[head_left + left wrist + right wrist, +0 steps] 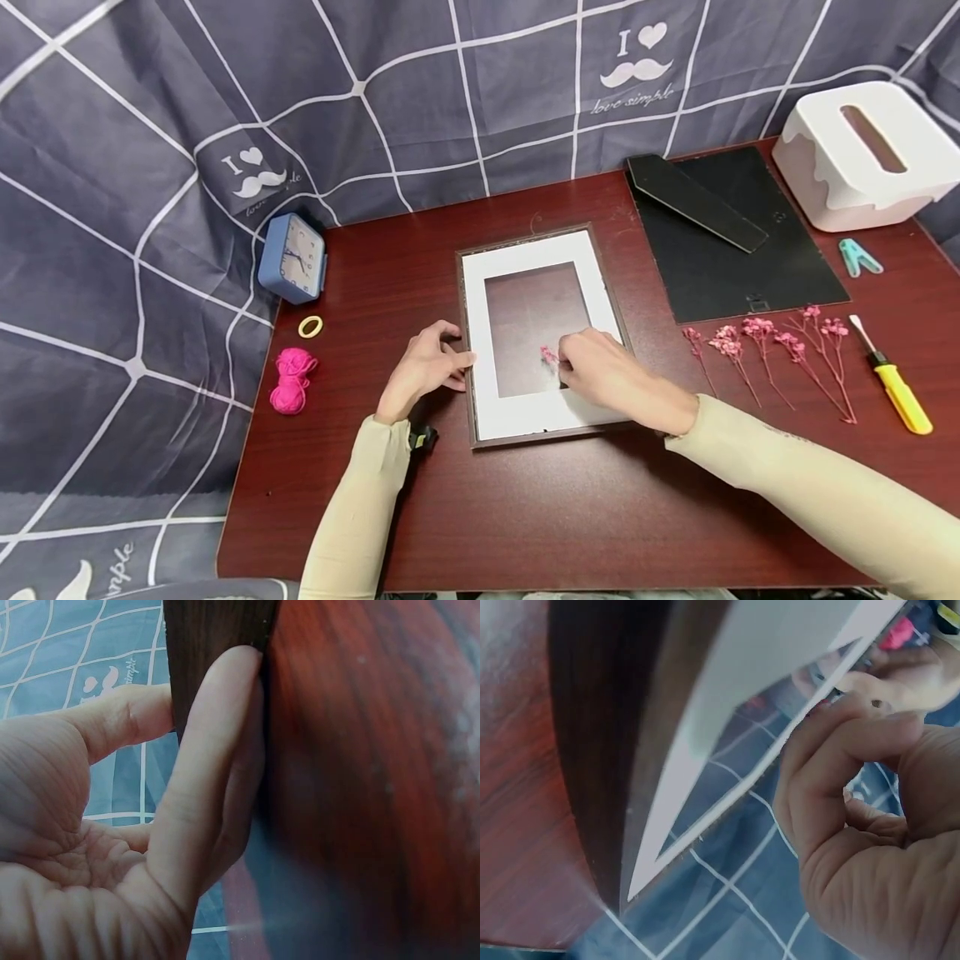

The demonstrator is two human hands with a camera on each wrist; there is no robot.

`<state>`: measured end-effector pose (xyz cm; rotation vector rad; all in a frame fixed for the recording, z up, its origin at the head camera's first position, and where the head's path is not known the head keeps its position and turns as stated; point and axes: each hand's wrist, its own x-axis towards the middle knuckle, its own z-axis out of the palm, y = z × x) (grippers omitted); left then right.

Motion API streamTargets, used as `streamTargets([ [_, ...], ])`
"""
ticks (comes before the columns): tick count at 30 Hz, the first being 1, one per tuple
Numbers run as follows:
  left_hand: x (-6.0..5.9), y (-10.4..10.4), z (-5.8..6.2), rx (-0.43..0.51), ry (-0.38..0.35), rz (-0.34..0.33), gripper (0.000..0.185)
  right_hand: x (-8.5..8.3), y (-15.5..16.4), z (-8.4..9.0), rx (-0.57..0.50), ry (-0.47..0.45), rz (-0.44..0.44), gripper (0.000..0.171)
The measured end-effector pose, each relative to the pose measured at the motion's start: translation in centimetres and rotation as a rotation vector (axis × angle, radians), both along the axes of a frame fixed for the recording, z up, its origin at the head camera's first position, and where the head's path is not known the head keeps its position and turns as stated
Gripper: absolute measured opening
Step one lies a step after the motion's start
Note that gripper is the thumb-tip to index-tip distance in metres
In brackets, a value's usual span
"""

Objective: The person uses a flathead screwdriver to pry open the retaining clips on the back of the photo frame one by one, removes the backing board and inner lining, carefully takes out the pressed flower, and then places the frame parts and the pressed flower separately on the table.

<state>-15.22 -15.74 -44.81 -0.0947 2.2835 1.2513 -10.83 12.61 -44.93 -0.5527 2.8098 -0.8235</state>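
A picture frame (517, 423) with a white mat and a dark brown border lies on the table. Inside the mat's window, the right hand (600, 367) pinches a small pink dried flower sprig (548, 356) close over the clear pane (525, 317). Its fingers and thumb curl together in the right wrist view, where the stem is mostly hidden. At the frame's left side, the left hand (431, 367) rests against the border. In the left wrist view its fairly straight fingers (214, 742) press along the brown edge.
More pink dried sprigs (798, 346) lie in a row at the right, beside a yellow screwdriver (903, 396). Behind are a black backing board (742, 283), a teal clip (858, 257) and a white tissue box (840, 179). Pink yarn (291, 379), a ring (310, 326) and a blue clock (277, 258) stand left.
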Motion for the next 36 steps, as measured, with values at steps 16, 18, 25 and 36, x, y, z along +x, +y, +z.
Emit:
streamTargets([
  [16,0.0,0.0,0.0,0.014,-0.003,0.012,0.055,6.2,9.7,2.5,-0.017,0.096,-0.263,0.009],
  [18,0.0,0.0,-0.1,0.007,-0.005,0.013,0.055,6.9,11.5,2.0,-0.002,0.121,-0.303,0.007],
  [25,-0.2,0.1,-0.2,0.038,-0.010,0.009,0.055,8.3,17.3,0.3,0.073,0.075,-0.477,0.018],
  [36,0.0,-0.1,-0.4,0.040,-0.004,0.016,0.052,9.4,21.8,-1.7,0.189,0.035,-0.535,0.019],
])
